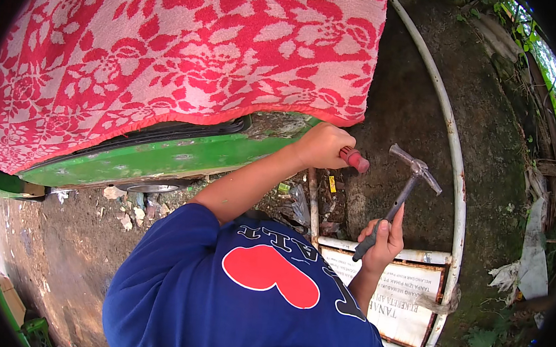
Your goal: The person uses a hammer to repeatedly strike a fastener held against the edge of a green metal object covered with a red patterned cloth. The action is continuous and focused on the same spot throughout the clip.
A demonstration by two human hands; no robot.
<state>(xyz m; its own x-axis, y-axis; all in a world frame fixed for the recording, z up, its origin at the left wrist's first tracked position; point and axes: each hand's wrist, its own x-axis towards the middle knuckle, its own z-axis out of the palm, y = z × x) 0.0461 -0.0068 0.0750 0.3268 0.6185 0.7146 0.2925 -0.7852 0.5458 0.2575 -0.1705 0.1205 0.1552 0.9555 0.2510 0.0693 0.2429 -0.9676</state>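
My left hand (325,146) is closed around a tool with a red handle (354,159). The butt of that handle points right, and the tool's other end is hidden, so I cannot tell its kind. The fist is beside a worn, rusty patch (276,126) on a green car body (182,157). In my right hand (386,240) is a hammer (412,173) with a metal head and a dark grip. Its head is raised to the right of the red handle, apart from it.
A red and pink floral blanket (202,52) covers the car's top. Right of me, a white pipe frame (451,134) surrounds dark ground and holds a white sign panel (404,311). Rubble (130,215) and litter (298,204) lie below the car. Plants (482,339) grow at the right.
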